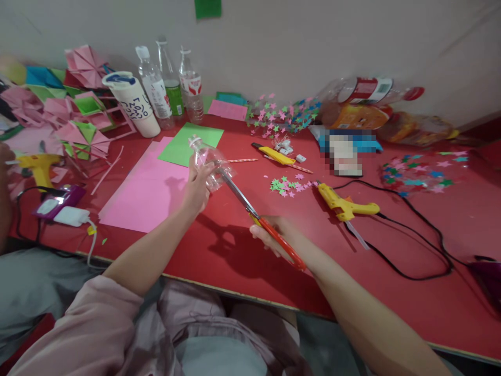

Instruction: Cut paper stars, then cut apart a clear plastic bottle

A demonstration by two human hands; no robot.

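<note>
My left hand [199, 183] is closed around the clear top part of a cut plastic bottle [209, 159], its neck pointing up and to the left. With my right hand [274, 235] I grip scissors [279, 241] with red and yellow handles. Their long blades [238, 193] reach up to the bottle's cut edge beside my left fingers. Whether the blades are on the plastic or just beside it, I cannot tell. Pink paper sheets [144, 193] and a green sheet [191, 143] lie on the red table by my left hand.
A yellow glue gun [344, 203] with a black cord lies right of small paper stars [287, 185]. A yellow cutter [274, 154] lies farther back. Upright bottles [191, 89] and a white tumbler [131, 104] stand by the wall. At left are a power strip [60, 203] and another person's arm [4, 193].
</note>
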